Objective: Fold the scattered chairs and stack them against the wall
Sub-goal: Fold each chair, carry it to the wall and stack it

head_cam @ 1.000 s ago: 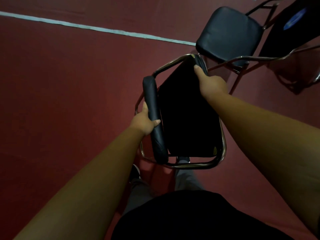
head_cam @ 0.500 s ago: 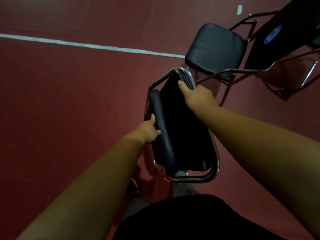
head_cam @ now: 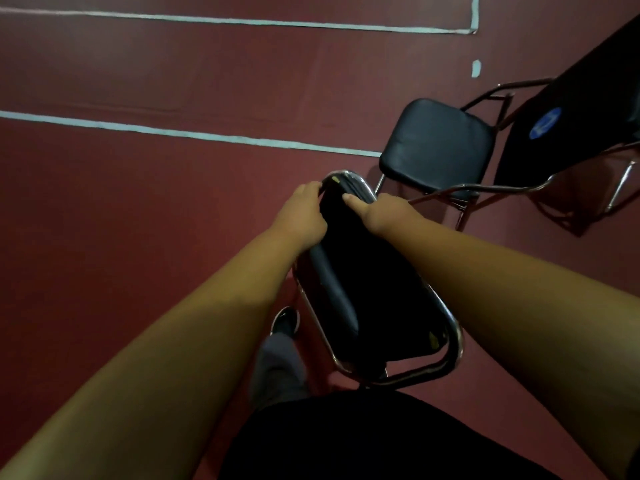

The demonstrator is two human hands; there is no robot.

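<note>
A folded black chair [head_cam: 374, 299] with a chrome tube frame stands in front of me, its seat pressed flat against the backrest. My left hand [head_cam: 301, 216] grips the left side of its far end, fingers curled over the chrome tube. My right hand [head_cam: 384, 211] grips the right side of that same end, thumb lying on the black pad. An unfolded black chair [head_cam: 436, 147] stands just beyond on the right, its seat facing up and its backrest bearing a round blue sticker.
The red floor [head_cam: 138, 220] carries pale painted lines [head_cam: 194, 135] running left to right. My shoe [head_cam: 285, 320] and trouser leg show under the folded chair. The unfolded chair's chrome legs [head_cam: 467, 192] reach close to my right hand.
My left hand has moved from the padded seat edge up to the chair's far end, beside the right hand. The seat has closed flat against the backrest. The view has shifted left.
</note>
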